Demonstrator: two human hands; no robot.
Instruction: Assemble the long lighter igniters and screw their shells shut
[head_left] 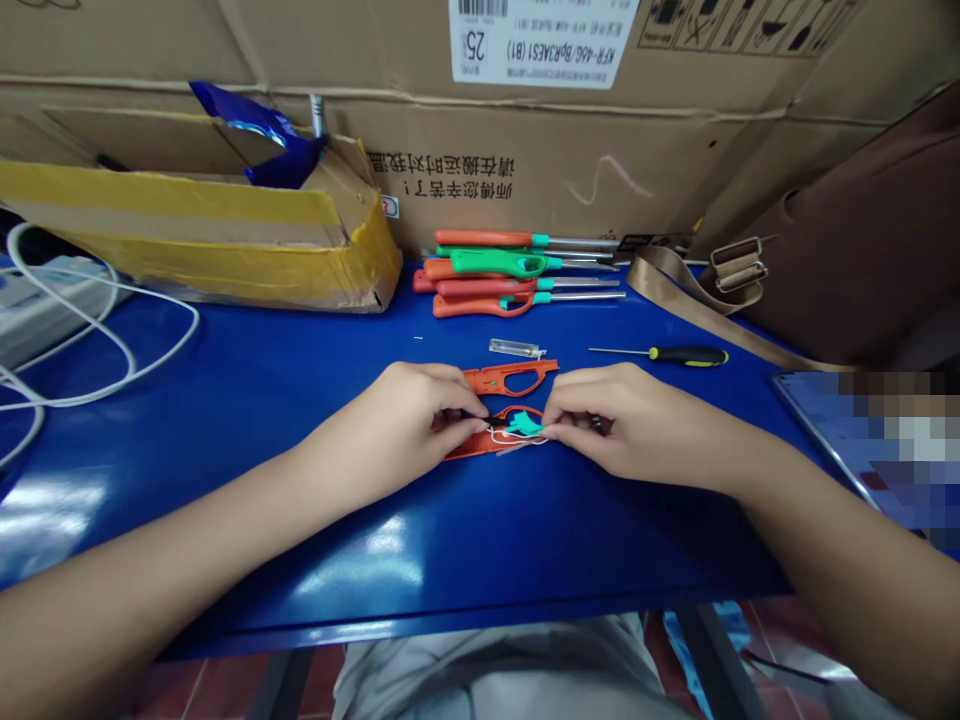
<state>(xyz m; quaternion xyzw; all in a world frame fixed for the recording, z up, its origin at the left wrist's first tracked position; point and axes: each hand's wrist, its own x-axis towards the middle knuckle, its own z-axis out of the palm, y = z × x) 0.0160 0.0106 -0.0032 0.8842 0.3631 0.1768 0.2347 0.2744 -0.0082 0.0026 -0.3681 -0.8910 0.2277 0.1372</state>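
Observation:
My left hand [401,420] is closed in a pinch on a small black part [493,421] at the near orange lighter shell half [469,447]. From the other side, my right hand [626,425] pinches the right end of a teal trigger piece [523,425] lying over that shell. A thin white wire [517,438] loops below the trigger piece. Just beyond my fingers lies a second orange shell half [491,382] with its finger loop to the right. Behind it is a clear fuel tank [514,348]. My fingertips partly hide the near shell.
Several orange, red and green lighters [495,263] are stacked at the back. A screwdriver [690,356] lies at right, near a tablet-like device [832,430] and a brown strap [720,315]. A yellow-taped carton [300,225] and white cable [135,370] are on the left.

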